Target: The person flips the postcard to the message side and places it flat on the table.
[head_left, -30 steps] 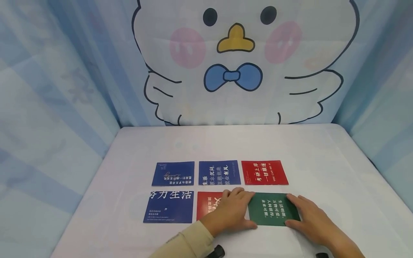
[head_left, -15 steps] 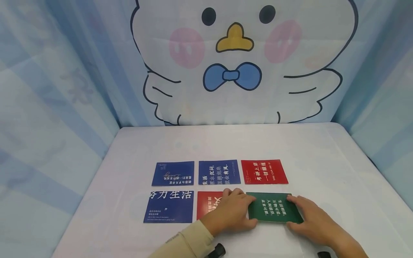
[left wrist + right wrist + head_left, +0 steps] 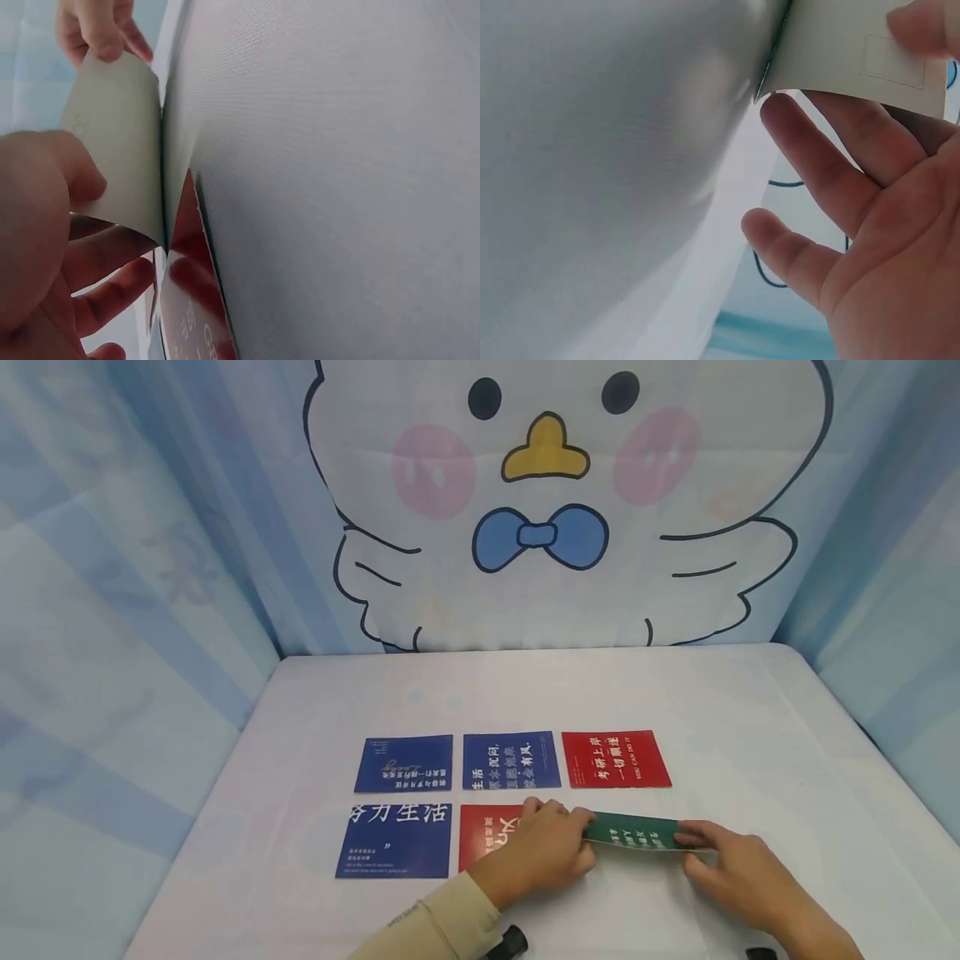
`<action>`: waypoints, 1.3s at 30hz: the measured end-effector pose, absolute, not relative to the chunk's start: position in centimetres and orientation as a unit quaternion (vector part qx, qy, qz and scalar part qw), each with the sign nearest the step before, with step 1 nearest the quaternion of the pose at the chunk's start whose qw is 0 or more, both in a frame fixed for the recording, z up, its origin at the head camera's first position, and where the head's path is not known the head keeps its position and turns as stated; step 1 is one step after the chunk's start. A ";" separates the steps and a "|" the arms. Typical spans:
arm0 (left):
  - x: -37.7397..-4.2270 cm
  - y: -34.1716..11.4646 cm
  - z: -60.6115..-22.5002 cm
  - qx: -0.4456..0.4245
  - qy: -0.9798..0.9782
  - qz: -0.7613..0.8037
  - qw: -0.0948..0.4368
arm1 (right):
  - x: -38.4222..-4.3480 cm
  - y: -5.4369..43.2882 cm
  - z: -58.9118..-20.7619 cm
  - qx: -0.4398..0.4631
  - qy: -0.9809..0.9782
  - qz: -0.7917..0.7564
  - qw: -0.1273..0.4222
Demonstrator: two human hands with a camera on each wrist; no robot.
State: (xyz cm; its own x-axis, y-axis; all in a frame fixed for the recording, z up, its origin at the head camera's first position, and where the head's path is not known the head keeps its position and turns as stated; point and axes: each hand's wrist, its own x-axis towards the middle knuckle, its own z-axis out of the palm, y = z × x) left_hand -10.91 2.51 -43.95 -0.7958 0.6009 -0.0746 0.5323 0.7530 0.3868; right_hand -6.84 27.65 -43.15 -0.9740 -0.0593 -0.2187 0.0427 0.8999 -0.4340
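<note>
A green card (image 3: 633,832) with white lettering is tilted up off the table, its near edge raised. My left hand (image 3: 536,847) pinches its left end between thumb and fingers, and my right hand (image 3: 738,868) pinches the right end. In both wrist views the card's pale back (image 3: 120,142) faces the cameras, slightly bowed; the right wrist view shows a printed box on that back (image 3: 892,60). Under my left hand and forearm lies a red card (image 3: 480,839), partly covered.
Behind the hands, a row holds two blue cards (image 3: 405,764) (image 3: 512,762) and a red card (image 3: 617,760). Another blue card (image 3: 393,843) lies at the left of the near row. A patterned curtain (image 3: 540,610) hangs behind the white table (image 3: 525,693).
The green card lay flat one second ago; its near edge has since risen, tilting it steeply. My right hand has shifted slightly right, and both thumbs have come up with the card.
</note>
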 end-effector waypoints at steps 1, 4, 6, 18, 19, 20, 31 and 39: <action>-11.0 2.5 -44.0 0.300 0.933 0.178 0.093 | -6.8 27.7 -43.1 -0.004 0.969 -0.223 0.107; -11.1 2.6 -44.0 0.282 0.937 0.186 0.091 | -6.9 27.8 -43.2 -0.005 0.970 -0.226 0.089; -11.2 2.6 -44.0 0.270 0.938 0.195 0.097 | -6.9 27.9 -43.3 -0.006 0.970 -0.230 0.080; -11.2 2.9 -43.7 0.234 0.941 0.238 0.060 | -6.5 28.4 -43.8 0.003 0.975 -0.223 0.000; -11.1 2.9 -43.7 0.233 0.940 0.244 0.053 | -6.4 28.4 -43.8 0.005 0.975 -0.221 -0.010; -11.1 2.9 -43.7 0.233 0.938 0.251 0.046 | -6.4 28.4 -43.8 0.007 0.975 -0.220 -0.019; -10.8 2.6 -43.8 0.228 0.892 0.389 0.014 | -6.3 28.7 -43.4 0.067 0.945 -0.318 -0.047; -10.8 2.4 -43.6 0.195 0.868 0.454 0.053 | -5.9 28.4 -43.6 0.082 0.928 -0.341 -0.127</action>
